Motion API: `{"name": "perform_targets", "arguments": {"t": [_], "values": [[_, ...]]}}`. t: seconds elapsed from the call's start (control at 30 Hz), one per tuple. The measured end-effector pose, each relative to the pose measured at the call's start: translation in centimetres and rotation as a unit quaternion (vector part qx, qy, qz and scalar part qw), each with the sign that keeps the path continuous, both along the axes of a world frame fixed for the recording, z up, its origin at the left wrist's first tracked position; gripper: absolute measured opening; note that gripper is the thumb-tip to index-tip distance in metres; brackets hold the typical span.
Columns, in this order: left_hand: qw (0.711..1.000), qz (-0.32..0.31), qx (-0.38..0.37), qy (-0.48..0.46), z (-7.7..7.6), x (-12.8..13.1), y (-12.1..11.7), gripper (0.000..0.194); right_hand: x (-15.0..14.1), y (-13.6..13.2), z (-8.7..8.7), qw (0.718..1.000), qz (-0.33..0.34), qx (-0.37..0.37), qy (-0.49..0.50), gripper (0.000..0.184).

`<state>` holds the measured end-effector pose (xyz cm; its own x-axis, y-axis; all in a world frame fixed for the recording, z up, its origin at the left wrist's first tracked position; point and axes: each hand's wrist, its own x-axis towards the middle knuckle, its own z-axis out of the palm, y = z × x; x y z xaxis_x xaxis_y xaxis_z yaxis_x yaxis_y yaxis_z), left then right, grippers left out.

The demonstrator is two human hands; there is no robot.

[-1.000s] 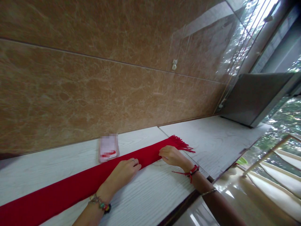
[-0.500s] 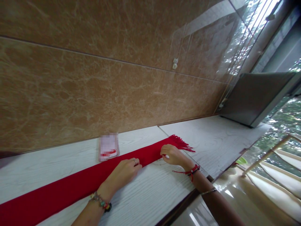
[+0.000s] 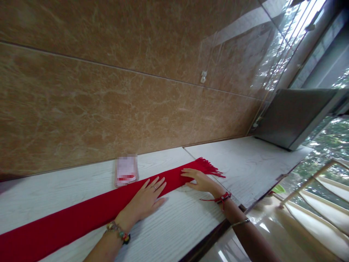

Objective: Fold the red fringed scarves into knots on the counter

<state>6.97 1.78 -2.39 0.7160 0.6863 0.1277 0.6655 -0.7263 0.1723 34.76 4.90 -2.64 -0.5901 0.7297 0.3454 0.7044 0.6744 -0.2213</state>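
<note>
A long red scarf (image 3: pixel 89 211) lies folded into a narrow strip along the white wood-grain table (image 3: pixel 174 218), its fringe (image 3: pixel 211 168) at the right end. My left hand (image 3: pixel 147 198) rests flat on the scarf's middle stretch with fingers spread, a ring on one of them. Closer to the fringe, my right hand (image 3: pixel 199 180) has its fingers apart and laid on the cloth, thumb by the near edge. Neither hand grips anything. The scarf's left end runs out of view.
A pink-edged, blurred flat item (image 3: pixel 125 170) lies behind the scarf, by the brown marble-tiled wall (image 3: pixel 122 102). A grey box-shaped appliance (image 3: pixel 294 116) stands at the table's far right end. Beyond the near edge are a shiny floor and a light railing (image 3: pixel 308 182).
Both my hands have opened from a closed or pinching shape on the near edge and now lie with fingers spread on the scarf. The scarf has barely moved.
</note>
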Motion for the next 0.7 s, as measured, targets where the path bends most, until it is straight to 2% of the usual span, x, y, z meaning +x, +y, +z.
{"name": "perform_targets", "arguments": {"t": [0.13,0.5,0.6,0.7], "values": [[1.0,-0.02,-0.019,0.007,-0.1,-0.2,0.2,0.047,0.6,-0.5,-0.1,0.998,0.0,-0.043,-0.045,0.044],[0.996,-0.048,-0.074,-0.027,1.0,-0.6,-0.1,0.037,3.4,-3.1,-2.0,0.994,-0.066,-0.03,-0.081,0.042],[0.994,-0.054,-0.087,-0.036,1.1,-0.7,-0.1,0.035,3.7,-3.3,-1.7,0.994,-0.08,-0.005,-0.073,0.038],[0.992,-0.063,-0.093,-0.05,1.3,-0.9,-0.1,0.033,2.3,-2.6,-0.4,0.994,-0.09,0.026,-0.049,0.03]]}}
